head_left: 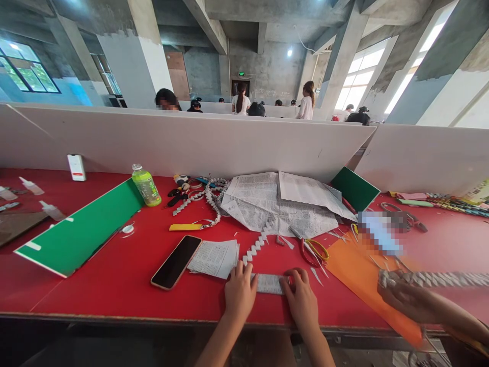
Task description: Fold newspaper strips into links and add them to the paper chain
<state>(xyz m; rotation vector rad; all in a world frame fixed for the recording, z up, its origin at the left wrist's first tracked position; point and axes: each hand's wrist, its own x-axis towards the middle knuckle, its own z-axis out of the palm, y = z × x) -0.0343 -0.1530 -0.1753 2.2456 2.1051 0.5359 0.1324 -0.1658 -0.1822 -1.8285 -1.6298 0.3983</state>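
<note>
A folded strip of printed paper [269,284] lies at the red table's front, spanning both my hands. My left hand [240,289] grips its left end, fingers pressed down. At the opposite end my right hand [302,296] pinches the strip between thumb and fingers. Just beyond my left fingertips stretches a zigzag chain of folded paper [256,248]. A stack of printed paper pieces [214,257] sits left of my left hand, beside a dark-screened phone [176,262]. Scissors with red and yellow handles [311,250] rest beyond my right hand.
Large printed sheets [260,199] lie against the white partition [191,137]. Green boards [87,227] and a green drink bottle [146,186] stand left. At right, a co-worker's hand [408,300] holds a braided paper chain [451,279] over orange paper [355,272].
</note>
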